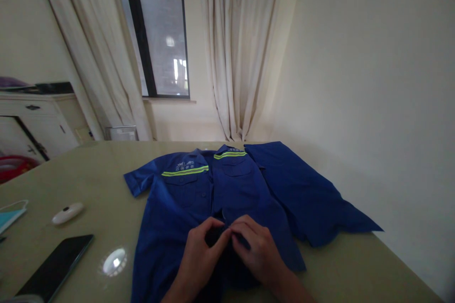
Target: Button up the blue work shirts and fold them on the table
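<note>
A blue short-sleeved work shirt lies face up on the table, with yellow-green stripes across the chest and light lettering above them. Its collar points away from me and its upper front is parted. Low on the front opening, my left hand pinches the shirt's edge between thumb and fingers. Close against it on the right, my right hand grips the same bunched cloth, fingertips nearly meeting. Whether a button sits between the fingers is hidden.
More blue cloth spreads to the right, alongside the wall. On the left of the pale green table lie a dark phone, a white oval object and a blue face mask. Curtains hang behind.
</note>
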A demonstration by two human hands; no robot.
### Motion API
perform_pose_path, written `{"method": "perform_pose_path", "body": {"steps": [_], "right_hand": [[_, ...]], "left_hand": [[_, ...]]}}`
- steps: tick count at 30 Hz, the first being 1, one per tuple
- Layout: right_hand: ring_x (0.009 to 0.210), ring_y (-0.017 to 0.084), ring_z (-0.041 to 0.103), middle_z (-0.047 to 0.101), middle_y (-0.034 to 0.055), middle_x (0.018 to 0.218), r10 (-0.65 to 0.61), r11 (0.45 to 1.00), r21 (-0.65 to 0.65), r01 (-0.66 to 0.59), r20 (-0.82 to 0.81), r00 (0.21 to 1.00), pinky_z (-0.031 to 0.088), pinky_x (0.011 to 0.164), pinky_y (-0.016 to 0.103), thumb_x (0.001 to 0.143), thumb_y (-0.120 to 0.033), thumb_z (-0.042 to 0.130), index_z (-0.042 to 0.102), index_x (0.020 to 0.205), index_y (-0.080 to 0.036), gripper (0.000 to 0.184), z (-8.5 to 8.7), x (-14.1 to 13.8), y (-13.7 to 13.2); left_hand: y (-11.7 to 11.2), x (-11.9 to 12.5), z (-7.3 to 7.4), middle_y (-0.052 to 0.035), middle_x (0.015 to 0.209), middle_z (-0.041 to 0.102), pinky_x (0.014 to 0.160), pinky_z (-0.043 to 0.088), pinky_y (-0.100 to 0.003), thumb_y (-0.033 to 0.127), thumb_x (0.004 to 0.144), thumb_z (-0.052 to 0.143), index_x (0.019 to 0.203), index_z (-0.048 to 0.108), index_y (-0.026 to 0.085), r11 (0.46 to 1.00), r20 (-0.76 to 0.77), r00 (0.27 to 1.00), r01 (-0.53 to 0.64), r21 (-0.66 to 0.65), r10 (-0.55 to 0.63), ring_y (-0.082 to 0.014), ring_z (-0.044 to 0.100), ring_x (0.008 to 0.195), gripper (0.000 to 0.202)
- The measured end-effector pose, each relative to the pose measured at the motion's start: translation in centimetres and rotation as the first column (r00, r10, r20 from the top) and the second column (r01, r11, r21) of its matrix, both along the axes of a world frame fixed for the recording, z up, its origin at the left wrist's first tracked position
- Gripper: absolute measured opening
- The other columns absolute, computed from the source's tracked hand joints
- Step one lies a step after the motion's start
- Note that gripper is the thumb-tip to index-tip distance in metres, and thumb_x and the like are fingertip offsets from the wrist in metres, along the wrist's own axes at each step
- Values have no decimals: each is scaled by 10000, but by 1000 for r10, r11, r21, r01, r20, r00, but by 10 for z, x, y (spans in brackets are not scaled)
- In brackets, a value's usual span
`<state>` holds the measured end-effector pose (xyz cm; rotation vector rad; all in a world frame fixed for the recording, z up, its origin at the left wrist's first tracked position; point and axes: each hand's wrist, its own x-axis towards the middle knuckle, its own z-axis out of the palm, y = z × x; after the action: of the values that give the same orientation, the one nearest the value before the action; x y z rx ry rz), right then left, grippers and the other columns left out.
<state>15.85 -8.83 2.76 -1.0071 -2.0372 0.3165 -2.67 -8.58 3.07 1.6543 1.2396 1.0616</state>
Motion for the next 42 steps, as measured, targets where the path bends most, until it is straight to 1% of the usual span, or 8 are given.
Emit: {"method": "perform_pose_path", "body": {"steps": [6, 11, 16, 23, 26, 31, 38, 42], "right_hand": [[861, 158, 679, 699, 33, 927, -12, 997, -78, -1, -161, 987, 534, 779, 245, 915, -127, 594, 701, 983, -228, 162, 8, -5, 0], [839, 166, 685, 712, 39, 925, -42, 992, -126, 15, -215, 976, 542, 753, 249, 877, -116, 594, 699, 967, -221, 174, 8, -7, 0], [775, 167, 682, 715, 20, 843, -108, 983, -171, 74, -202, 973, 528, 731, 255, 859, -132, 591, 688, 919, -221, 145, 4, -9, -1], [765, 161, 669, 702, 14, 831, -124, 983, -157, 94, -192, 974, 505, 712, 247, 854, -107, 577, 684, 907, -221, 165, 0, -13, -1], [787, 161, 674, 709, 17, 857, -110, 986, -142, 81, -207, 972, 510, 728, 245, 859, -102, 572, 690, 933, -223, 184, -1, -14, -3], [777, 160, 674, 708, 22, 847, -91, 993, -98, 71, -213, 973, 515, 716, 240, 864, -99, 556, 688, 926, -225, 193, 0, -14, -4], [781, 169, 670, 696, 36, 854, -29, 999, -17, 27, -115, 993, 530, 709, 250, 905, -169, 605, 649, 935, -228, 80, 3, -10, -5], [786, 165, 679, 706, 47, 872, -31, 994, 107, 34, -28, 999, 545, 727, 256, 979, -167, 538, 663, 972, -235, 143, 2, -8, -4]], "left_hand": [[11, -2, -10, -23, 843, 736, 723, 483, -265, 524, 851, 692, 917, 733, 192, 996, 153, 988, 41, -79, -29, -200, 649, 801, 341], [14, -1, -11, -38, 854, 748, 739, 501, -275, 516, 781, 761, 925, 744, 173, 989, 280, 959, 6, -149, 36, -209, 662, 819, 372], [14, 0, -15, -43, 851, 746, 743, 505, -280, 504, 680, 846, 927, 748, 169, 969, 394, 911, -21, -246, 120, -215, 671, 834, 428], [15, -4, -20, 12, 780, 712, 704, 450, -227, 415, 639, 900, 909, 710, 183, 914, 514, 844, 76, -399, 154, -139, 632, 753, 403], [16, -6, -20, 27, 759, 704, 693, 435, -211, 394, 621, 915, 868, 688, 191, 897, 573, 806, 135, -421, 148, -119, 618, 726, 392], [17, -7, -18, 33, 728, 681, 679, 438, -218, 404, 549, 946, 849, 693, 194, 892, 564, 809, 118, -436, 169, -127, 618, 706, 446], [19, -7, -19, 10, 739, 681, 689, 438, -241, 439, 595, 922, 840, 711, 177, 938, 469, 879, 87, -336, 87, -149, 627, 722, 415], [20, -6, -24, 14, 726, 683, 688, 443, -238, 469, 625, 901, 856, 709, 181, 930, 491, 864, 83, -357, 111, -148, 632, 712, 416]]}}
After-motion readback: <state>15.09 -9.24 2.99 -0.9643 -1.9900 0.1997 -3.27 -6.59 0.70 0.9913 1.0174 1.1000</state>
